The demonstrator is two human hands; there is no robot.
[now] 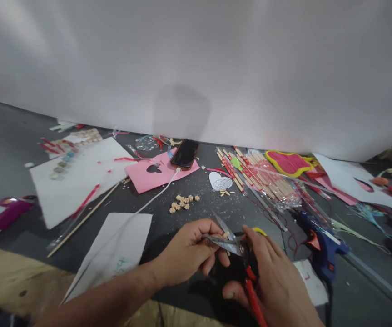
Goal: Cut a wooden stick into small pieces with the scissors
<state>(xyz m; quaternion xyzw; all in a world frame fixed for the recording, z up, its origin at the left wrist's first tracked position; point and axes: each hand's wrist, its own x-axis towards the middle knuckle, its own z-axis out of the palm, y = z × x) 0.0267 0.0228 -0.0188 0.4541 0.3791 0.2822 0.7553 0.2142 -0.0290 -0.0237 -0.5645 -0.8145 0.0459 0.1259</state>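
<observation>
My right hand (267,272) is wrapped round a pair of scissors (231,245) with a red handle and a bit of yellow showing. The metal blades are parted and point left, toward my left hand (191,250). My left fingers are pinched together right at the blades. A small pale wooden stick piece (226,235) shows between the blades by my left fingertips; most of what those fingers grip is hidden. Beyond my hands lies a cluster of small wooden pieces (182,203), with short cut bits (225,193) near a white paper heart (220,180).
A phone (185,154) with a white cable lies on pink paper (137,175). Wooden sticks in red wrappers (236,168) lie back right. A blue glue gun (325,250) is at right, a purple tool (5,220) at left. White sheets (46,190) cover the left side.
</observation>
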